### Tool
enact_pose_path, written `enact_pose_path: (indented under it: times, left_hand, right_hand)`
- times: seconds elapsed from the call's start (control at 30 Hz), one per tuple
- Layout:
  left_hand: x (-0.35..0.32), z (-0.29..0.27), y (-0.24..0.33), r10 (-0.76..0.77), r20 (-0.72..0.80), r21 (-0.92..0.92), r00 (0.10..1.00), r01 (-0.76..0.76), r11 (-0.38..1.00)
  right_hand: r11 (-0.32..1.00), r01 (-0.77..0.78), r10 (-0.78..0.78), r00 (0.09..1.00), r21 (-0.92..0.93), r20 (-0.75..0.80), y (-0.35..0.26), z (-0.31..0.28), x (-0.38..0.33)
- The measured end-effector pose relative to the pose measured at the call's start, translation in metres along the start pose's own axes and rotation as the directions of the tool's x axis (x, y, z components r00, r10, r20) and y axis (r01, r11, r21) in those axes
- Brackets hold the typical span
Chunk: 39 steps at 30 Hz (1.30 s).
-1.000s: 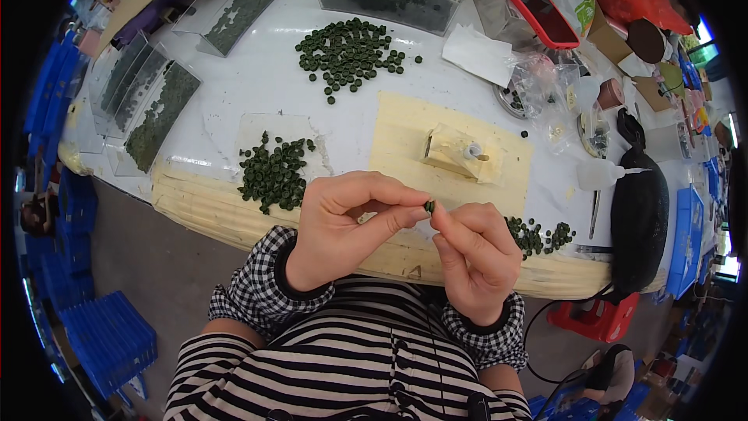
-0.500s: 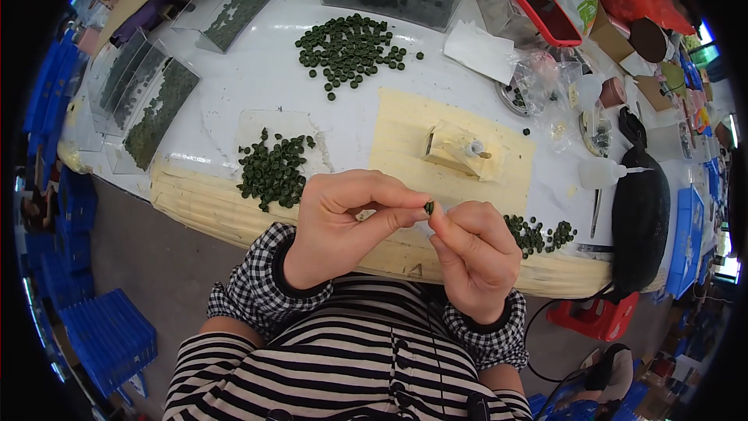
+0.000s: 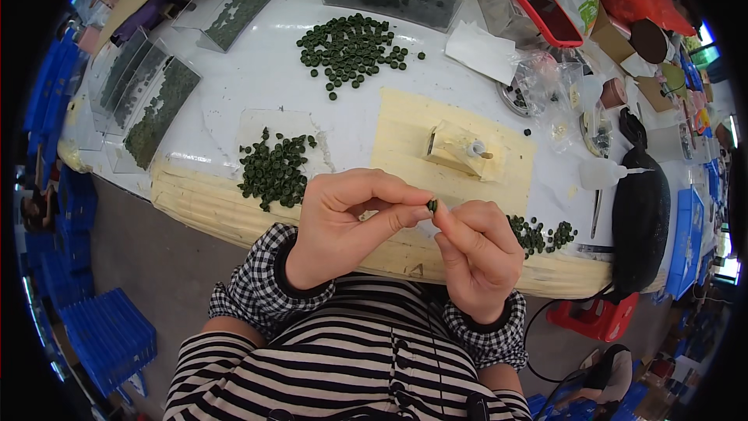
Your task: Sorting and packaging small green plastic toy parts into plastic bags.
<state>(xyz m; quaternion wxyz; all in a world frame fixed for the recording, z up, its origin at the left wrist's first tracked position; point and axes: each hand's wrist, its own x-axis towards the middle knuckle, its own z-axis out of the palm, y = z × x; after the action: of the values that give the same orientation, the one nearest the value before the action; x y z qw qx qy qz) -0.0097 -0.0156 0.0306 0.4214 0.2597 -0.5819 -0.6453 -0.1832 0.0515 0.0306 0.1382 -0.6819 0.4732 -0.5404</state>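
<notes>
Heap of dark-green bits [image 3: 273,173] lay loose at left. Left hand [image 3: 343,222] had thumb and forefinger pinched narrow on one small green piece [image 3: 432,206], held up between both hands. Yellow block [image 3: 460,154] stood beyond. Right hand [image 3: 485,253] had a fingertip against the piece, thumb lower; couldn't tell if it gripped. Step looked like fine two-handed working; next move seemed to call for steady left pinch, light right pressure. Loose green cluster [image 3: 536,237] lay just right.
</notes>
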Motion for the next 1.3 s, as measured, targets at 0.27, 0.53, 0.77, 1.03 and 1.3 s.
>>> enact_pose_path:
  times: [0.27,0.53,0.77,1.03,1.3]
  left_hand:
    - [-0.0009,-0.0019,0.0005,-0.016,0.018,-0.014,1.000,0.016,1.000]
    - [-0.0007,-0.0020,0.0004,-0.018,0.025,-0.021,1.000,0.019,1.000]
    - [-0.0005,-0.0019,0.0006,-0.021,0.022,-0.021,1.000,0.021,1.000]
    - [-0.0003,-0.0011,-0.0004,-0.007,0.013,-0.022,1.000,0.007,1.000]
    - [0.0002,-0.0029,-0.0022,0.034,0.044,0.034,0.998,-0.035,0.999]
  right_hand:
    - [1.000,-0.006,0.006,1.000,-0.001,0.007,-0.0001,-0.0003,0.0001]
    - [1.000,-0.002,0.002,1.000,0.001,0.005,-0.0001,-0.0003,0.0001]
    - [1.000,-0.009,0.009,1.000,-0.003,0.007,-0.0001,-0.0004,-0.0001]
    - [1.000,-0.017,0.017,1.000,0.000,0.005,-0.0007,-0.0002,0.0003]
    - [0.996,0.049,-0.045,0.997,-0.072,0.061,0.0025,-0.0058,0.0003]
